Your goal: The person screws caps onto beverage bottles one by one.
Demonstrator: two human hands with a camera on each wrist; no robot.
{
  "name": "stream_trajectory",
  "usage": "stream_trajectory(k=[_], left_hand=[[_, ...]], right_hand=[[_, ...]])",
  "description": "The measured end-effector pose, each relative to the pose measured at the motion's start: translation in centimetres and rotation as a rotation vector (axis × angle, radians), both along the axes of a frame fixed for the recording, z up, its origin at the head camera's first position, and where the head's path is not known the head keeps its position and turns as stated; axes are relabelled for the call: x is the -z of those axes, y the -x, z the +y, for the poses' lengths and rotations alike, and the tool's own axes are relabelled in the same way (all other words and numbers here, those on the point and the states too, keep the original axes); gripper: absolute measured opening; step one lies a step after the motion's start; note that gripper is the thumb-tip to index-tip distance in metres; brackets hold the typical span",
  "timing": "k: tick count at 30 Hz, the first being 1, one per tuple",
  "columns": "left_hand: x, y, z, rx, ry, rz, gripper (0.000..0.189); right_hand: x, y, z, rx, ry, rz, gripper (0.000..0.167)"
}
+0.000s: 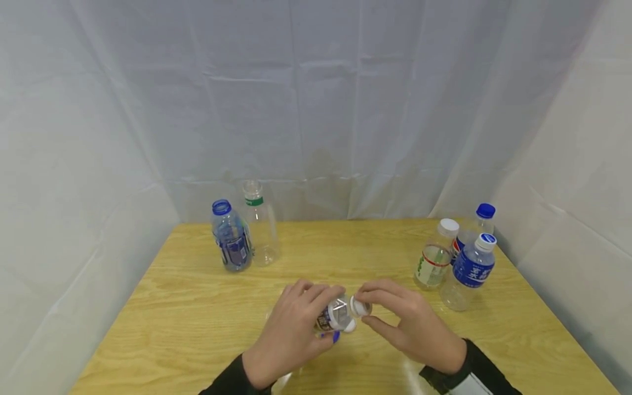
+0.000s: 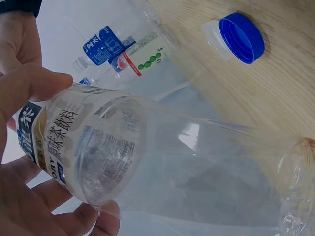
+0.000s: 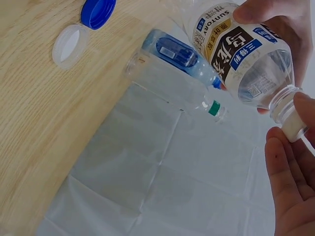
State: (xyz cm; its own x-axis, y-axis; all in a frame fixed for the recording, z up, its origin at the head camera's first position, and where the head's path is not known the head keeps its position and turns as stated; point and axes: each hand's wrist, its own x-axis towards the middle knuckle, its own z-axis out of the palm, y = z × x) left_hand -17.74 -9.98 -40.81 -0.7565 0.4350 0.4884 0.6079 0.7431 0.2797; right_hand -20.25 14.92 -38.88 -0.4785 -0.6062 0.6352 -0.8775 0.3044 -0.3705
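While the left hand [image 1: 295,319] grips a clear plastic bottle [image 1: 338,313], the right hand [image 1: 408,319] pinches its round white cap [image 1: 359,307].

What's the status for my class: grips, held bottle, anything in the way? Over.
Left grip around Suntory bottle. Right grip pinching white cap at its neck. Loose blue cap and translucent cap on tabletop close by; nothing visibly blocking.
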Motion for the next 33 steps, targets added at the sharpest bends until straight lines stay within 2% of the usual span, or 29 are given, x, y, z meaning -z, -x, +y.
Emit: stream_trajectory(k=[4, 9, 11, 15, 24, 30, 33], left_hand=[[0.01, -0.05, 0.13, 0.003, 0.005, 0.011, 0.074], [-0.08, -0.23, 0.28, -0.004, 0.019, 0.03, 0.074], [-0.09, -0.29, 0.3, -0.007, 0.022, 0.036, 0.074], [0.06, -0.35, 0.32, -0.006, 0.019, 0.049, 0.075], [0.28, -0.29, 0.45, -0.001, 0.002, 0.033, 0.078], [0.41, -0.3, 0.63, -0.004, 0.015, 0.03, 0.079], [0.42, -0.36, 0.79, 0.005, 0.034, 0.032, 0.077]], right_hand=[[-0.04, -0.08, -0.02, 0.024, 0.026, -0.032, 0.036], [-0.26, -0.25, -0.09, 0.157, 0.016, -0.085, 0.034], [-0.26, -0.29, -0.06, 0.182, -0.003, -0.092, 0.032], [-0.16, -0.3, 0.03, 0.142, -0.039, -0.093, 0.026], [-0.09, -0.16, 0.2, 0.037, -0.056, -0.088, 0.034], [0.24, -0.15, 0.12, 0.09, -0.06, -0.036, 0.018], [0.52, -0.09, 0.12, 0.156, -0.084, 0.003, 0.02]])
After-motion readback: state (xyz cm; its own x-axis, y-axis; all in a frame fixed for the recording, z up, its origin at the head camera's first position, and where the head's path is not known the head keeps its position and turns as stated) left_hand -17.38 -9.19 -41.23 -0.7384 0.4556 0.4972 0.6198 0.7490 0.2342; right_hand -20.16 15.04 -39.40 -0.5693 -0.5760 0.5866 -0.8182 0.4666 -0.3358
